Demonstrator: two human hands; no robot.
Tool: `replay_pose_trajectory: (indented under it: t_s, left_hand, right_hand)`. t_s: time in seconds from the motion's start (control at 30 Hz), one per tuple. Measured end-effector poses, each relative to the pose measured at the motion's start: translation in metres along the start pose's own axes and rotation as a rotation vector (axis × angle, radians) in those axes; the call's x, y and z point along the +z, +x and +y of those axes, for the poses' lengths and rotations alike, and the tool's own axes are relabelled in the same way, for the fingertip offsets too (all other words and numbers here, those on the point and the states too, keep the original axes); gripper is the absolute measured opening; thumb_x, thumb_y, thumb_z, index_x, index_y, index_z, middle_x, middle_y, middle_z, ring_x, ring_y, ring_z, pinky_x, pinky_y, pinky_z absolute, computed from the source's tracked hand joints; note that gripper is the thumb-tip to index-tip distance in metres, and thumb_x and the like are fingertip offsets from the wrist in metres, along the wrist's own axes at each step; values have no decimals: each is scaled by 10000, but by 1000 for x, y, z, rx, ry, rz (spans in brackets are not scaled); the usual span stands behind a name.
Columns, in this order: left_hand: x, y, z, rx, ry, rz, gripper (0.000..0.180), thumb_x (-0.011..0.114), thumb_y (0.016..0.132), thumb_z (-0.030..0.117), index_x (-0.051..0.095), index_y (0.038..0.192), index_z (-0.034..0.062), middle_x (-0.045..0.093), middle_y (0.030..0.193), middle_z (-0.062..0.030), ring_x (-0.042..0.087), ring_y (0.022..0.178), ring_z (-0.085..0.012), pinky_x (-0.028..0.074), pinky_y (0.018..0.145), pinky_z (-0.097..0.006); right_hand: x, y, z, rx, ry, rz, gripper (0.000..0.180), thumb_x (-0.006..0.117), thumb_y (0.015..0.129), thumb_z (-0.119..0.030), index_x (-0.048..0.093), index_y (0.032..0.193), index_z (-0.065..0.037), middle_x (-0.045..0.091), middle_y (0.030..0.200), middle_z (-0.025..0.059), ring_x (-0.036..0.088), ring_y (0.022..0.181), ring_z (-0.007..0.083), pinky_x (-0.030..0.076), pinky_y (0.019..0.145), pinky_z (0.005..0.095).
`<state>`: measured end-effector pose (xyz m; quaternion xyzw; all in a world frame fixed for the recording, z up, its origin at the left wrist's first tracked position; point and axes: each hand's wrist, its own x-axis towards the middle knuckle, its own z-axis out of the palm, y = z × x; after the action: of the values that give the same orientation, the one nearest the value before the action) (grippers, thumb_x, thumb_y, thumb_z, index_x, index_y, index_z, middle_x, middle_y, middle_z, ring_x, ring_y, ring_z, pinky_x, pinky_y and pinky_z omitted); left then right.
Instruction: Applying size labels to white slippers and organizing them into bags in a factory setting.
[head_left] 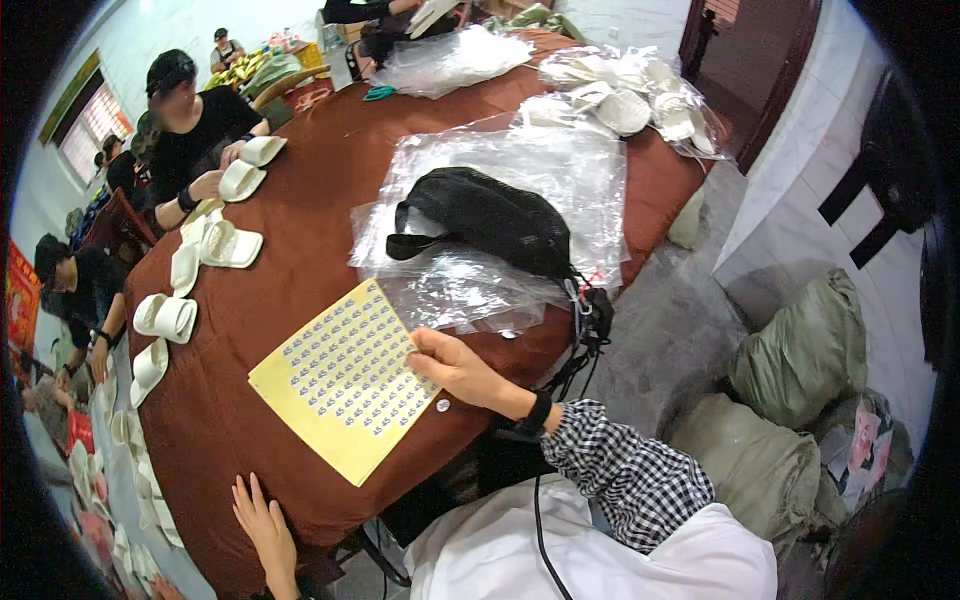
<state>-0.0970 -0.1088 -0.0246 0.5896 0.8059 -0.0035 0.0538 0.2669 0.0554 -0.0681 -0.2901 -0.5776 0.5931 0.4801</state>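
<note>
A yellow sheet of small round stickers (340, 400) lies tilted on the brown tablecloth. At its right edge, my right hand (460, 372) pinches the sheet between thumb and fingers. My left hand (264, 530) lies flat near the table's front edge with its fingers apart, holding nothing. Beside my right wrist is a small round white piece (443, 405). Beyond the sheet, a black mesh bag (490, 215) with a strap rests on a pile of clear plastic bags (400, 165).
White slippers (232, 243) line the table's left side, where a co-worker (210, 120) handles a pair. Bagged slippers (625, 110) are heaped at the far right. Black cables (590, 325) hang off the right edge. Stuffed sacks (750, 460) stand on the floor at right.
</note>
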Motion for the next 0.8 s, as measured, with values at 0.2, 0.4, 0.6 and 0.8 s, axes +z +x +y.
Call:
replay_pose_trajectory:
  t_s: [0.2, 0.4, 0.6, 0.8]
  left_hand:
    - [24, -11, 4, 11, 14, 165, 476, 311, 1034, 234, 353, 1469, 44, 248, 1557, -161, 176, 1455, -337, 113, 1185, -482]
    - [29, -9, 3, -3, 5, 261, 465, 335, 1033, 276, 442, 1418, 39, 336, 1520, -154, 240, 1434, -338, 155, 1175, -493]
    - [23, -13, 12, 92, -85, 439, 430, 514, 924, 226, 550, 1301, 22, 456, 1426, -175, 370, 1351, -371, 240, 1137, -493]
    - [21, -11, 14, 89, -121, 509, 417, 561, 899, 229, 577, 1285, 72, 500, 1384, -158, 422, 1309, -370, 303, 1108, -488]
  right_hand:
    - [5, -2, 1, -7, 48, 65, 177, 499, 991, -111, 542, 1097, 24, 609, 924, 38, 550, 856, 93, 463, 776, 267]
    - [3, -4, -2, 18, -41, 69, 183, 521, 987, -129, 556, 1088, 19, 574, 933, -5, 513, 866, 73, 443, 787, 241]
    - [5, -9, -13, -40, -94, 107, 222, 517, 972, -87, 550, 1150, 42, 623, 1030, 49, 557, 936, 110, 462, 841, 259]
    - [4, -10, -13, 71, -72, 149, 215, 490, 950, -24, 548, 1142, 54, 622, 1050, 63, 554, 956, 125, 445, 861, 258]
